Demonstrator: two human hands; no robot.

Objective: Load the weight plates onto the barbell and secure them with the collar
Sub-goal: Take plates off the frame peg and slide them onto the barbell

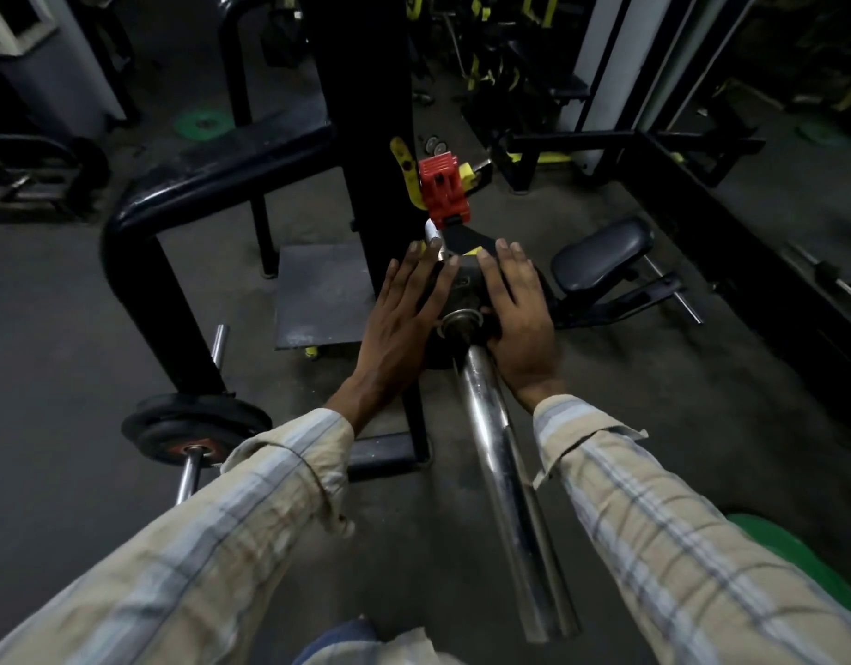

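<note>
A chrome barbell sleeve (pixel 491 424) runs away from me toward the black rack. A dark weight plate (pixel 467 280) sits on the sleeve. My left hand (pixel 404 309) lies flat with straight fingers against the plate's left side. My right hand (pixel 519 319) presses flat on its right side, fingers straight. A red collar (pixel 443 189) rests beyond the plate, near the yellow hook on the rack upright. The bar's far part is hidden behind the plate and my hands.
A black rack upright (pixel 366 112) stands just behind the plate. At lower left another bar carries black plates (pixel 193 424). A padded seat (pixel 601 254) sits to the right. A green plate (pixel 205 123) lies on the far floor, and a green object (pixel 788 559) shows at lower right.
</note>
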